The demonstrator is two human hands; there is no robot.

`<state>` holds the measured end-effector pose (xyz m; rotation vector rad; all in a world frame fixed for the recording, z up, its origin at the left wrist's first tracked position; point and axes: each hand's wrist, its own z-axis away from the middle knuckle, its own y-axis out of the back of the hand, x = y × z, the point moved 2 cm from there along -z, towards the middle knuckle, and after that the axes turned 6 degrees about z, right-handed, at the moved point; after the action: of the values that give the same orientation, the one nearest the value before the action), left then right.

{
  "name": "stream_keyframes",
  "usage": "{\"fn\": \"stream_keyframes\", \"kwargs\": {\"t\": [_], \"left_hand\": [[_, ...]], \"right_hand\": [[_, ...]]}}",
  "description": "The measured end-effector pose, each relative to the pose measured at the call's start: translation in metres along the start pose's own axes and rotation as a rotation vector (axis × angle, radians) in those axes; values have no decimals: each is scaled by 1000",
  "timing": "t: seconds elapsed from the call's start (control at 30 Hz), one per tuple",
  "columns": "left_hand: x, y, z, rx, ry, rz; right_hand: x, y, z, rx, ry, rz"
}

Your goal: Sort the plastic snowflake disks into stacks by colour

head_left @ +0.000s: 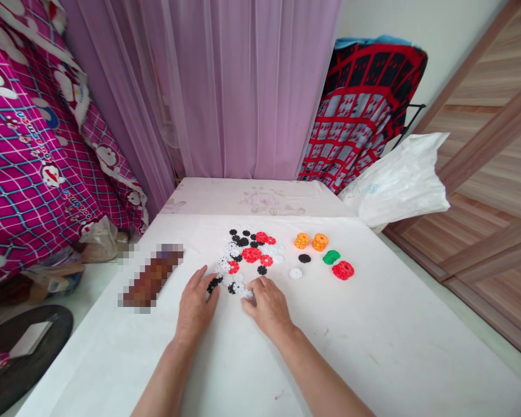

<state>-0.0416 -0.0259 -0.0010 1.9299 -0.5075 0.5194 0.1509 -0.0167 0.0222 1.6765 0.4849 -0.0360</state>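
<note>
A loose pile of small snowflake-shaped plastic discs lies on the table in front of me, with red discs (251,255), black discs (244,241) and white discs (223,264) mixed together. At the pile's near left edge, my left hand (196,301) curls its thumb and fingers around a few black discs (214,284). My right hand (270,302) faces it from the near right, its bent fingers and thumb closed on white discs (247,294). Between the two hands lie more black and white discs (235,287).
Sorted discs sit to the right: two orange stacks (301,240), a green stack (331,257), a red stack (343,270), a black disc (304,258) and a white group (295,273). A blurred-out item (154,278) lies left. A white plastic bag (395,179) stands beyond the table's right edge.
</note>
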Motion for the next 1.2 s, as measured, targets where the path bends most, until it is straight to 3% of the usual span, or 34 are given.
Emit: {"fn": "stream_keyframes", "kwargs": {"t": [0.2,0.3,0.4,0.53,0.73,1.2], "left_hand": [[-3,-1,-1,8,-20,15],[-5,-1,-1,37,-18,25],[-6,0,-1,42,-16,37],[-7,1,-2,38,-7,55],[-7,1,-3,36,-1,60],[-7,2,-2,22,11,52]], "right_hand": [[12,-2,4,91,29,-87],[45,14,2,272,-32,-140],[93,36,0,444,-237,-177],[128,45,-1,439,-296,-238],[123,36,-2,333,-231,-157],[118,37,-1,369,-151,-8]]}}
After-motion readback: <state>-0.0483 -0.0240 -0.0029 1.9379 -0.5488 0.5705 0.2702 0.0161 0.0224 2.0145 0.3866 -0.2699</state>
